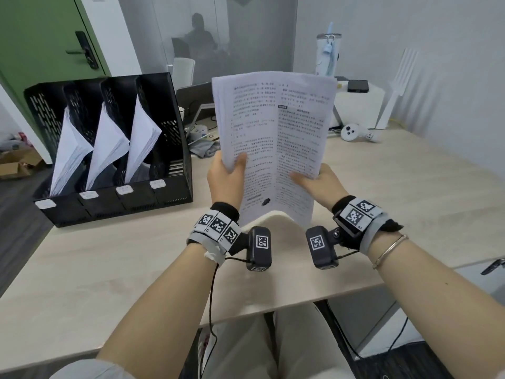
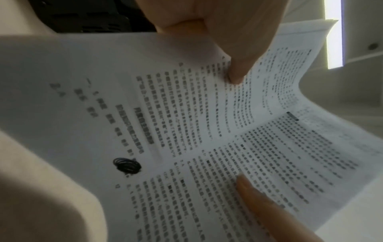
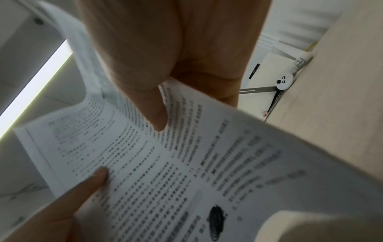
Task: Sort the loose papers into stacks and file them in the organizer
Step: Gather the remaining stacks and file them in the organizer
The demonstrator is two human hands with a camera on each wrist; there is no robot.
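I hold a stack of printed papers [image 1: 276, 138] upright over the desk, its lower edge resting on the tabletop. My left hand [image 1: 225, 179] grips the stack's left edge, thumb on the front. At the right edge my right hand [image 1: 318, 184] grips it the same way. In the left wrist view the left thumb [image 2: 236, 72] presses the text of the papers [image 2: 186, 122]; the right wrist view shows the right thumb [image 3: 153, 106] on the papers [image 3: 186, 163]. A black organizer [image 1: 175, 138] stands at the left with white paper stacks [image 1: 73, 157] leaning in three of its slots; the rightmost slot holds none.
The pale wooden desk [image 1: 382, 187] stretches right of the papers. At the back lie a white controller [image 1: 352, 131], a white box [image 1: 358, 105] with a black device on it, a tumbler [image 1: 328, 54] and small clutter. A green door [image 1: 41, 36] is behind the organizer.
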